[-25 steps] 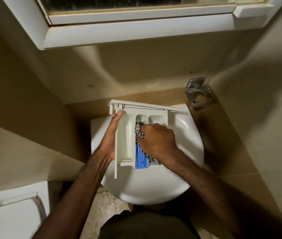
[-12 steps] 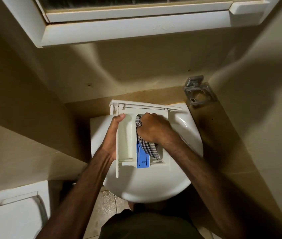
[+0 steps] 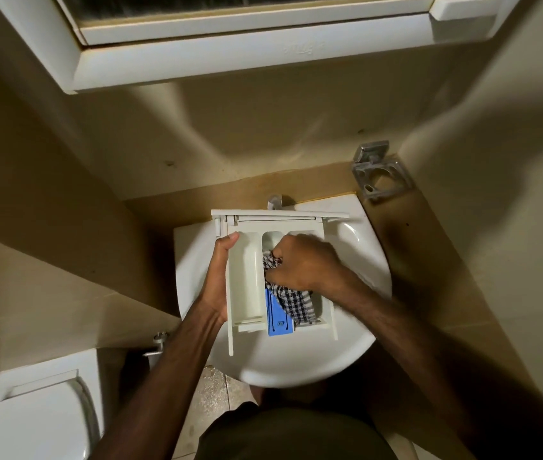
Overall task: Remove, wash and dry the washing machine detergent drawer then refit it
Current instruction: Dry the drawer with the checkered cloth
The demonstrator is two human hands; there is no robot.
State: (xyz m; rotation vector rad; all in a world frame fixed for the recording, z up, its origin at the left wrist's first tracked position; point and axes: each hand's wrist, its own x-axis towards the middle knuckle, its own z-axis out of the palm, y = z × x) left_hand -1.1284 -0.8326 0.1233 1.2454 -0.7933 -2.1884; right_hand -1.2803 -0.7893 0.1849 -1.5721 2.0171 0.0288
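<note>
While gripped, ribbed plastic drawer [image 3: 246, 280], checked cloth [image 3: 291, 302]

Pretty cramped bathroom corner, beige tiled walls [image 3: 47, 200] all round, dim warm light with heavy shadows. White window frame [image 3: 230, 51] up top, glass looks frosted. White round sink [image 3: 296, 366] against the back wall, metal holder [image 3: 381, 175] on the wall by its back right corner. Toilet [image 3: 31, 419] lower left, speckled floor tiles [image 3: 212, 393] beneath the sink's front edge.
</note>
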